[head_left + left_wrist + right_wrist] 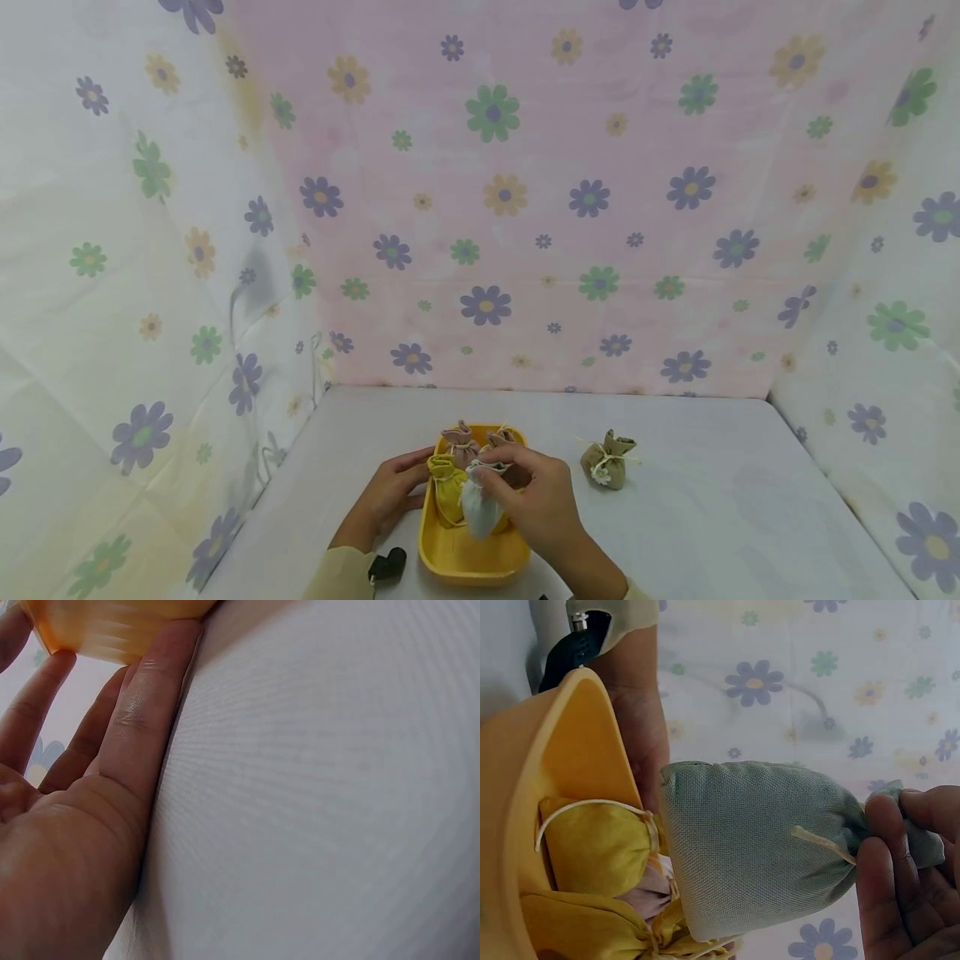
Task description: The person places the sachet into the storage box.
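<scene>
My right hand pinches the gathered neck of a pale blue-green drawstring pouch, holding it over the yellow plastic tray. In the right wrist view the pouch's cream cord hangs loose beside the fingers. Against the tray's left side, my left hand rests with its fingers extended, their tips touching the outer wall. Inside the tray are a yellow pouch, a pink pouch and a brownish-pink pouch. A second yellow pouch shows in the right wrist view, mostly hidden from the head view.
To the tray's right, a tan pouch with a small white flower sits on the white table. A black object is at my left wrist. Flower-printed cloth hangs behind and on both sides.
</scene>
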### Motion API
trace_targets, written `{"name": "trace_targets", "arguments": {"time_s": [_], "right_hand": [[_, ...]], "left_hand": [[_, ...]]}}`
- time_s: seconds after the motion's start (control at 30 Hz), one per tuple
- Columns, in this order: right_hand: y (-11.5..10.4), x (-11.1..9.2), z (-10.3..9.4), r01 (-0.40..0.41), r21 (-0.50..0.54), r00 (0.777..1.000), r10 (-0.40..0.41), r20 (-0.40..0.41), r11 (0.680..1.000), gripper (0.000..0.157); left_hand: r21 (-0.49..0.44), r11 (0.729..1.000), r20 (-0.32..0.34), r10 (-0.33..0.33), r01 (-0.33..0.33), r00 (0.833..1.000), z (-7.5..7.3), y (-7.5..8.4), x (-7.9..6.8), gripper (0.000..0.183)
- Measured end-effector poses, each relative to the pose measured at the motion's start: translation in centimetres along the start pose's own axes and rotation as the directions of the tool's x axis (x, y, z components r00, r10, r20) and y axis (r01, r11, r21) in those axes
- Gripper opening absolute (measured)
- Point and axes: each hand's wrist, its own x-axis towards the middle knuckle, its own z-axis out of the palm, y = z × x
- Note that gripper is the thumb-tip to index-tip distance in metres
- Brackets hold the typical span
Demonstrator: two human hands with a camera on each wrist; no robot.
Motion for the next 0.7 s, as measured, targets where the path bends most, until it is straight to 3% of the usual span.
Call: {"name": "trace_targets", "arguments": {"time_s": [0.53,0.7], "right_hand": [[1.4,-0.5,2.4,-0.046,-0.041,0.989,0.051,0.137,0.998,0.013],[1.5,-0.7,2.8,-0.017,-0.064,0.99,0.026,0.142,0.998,0.014]], "left_hand": [[-0.014,1.0,0.01,-0.002,0.002,1.0,0.0,-0.1,-0.2,0.069],[-0.01,1.0,0.012,0.002,-0.002,1.0,-0.1,0.3,-0.1,0.069]]}}
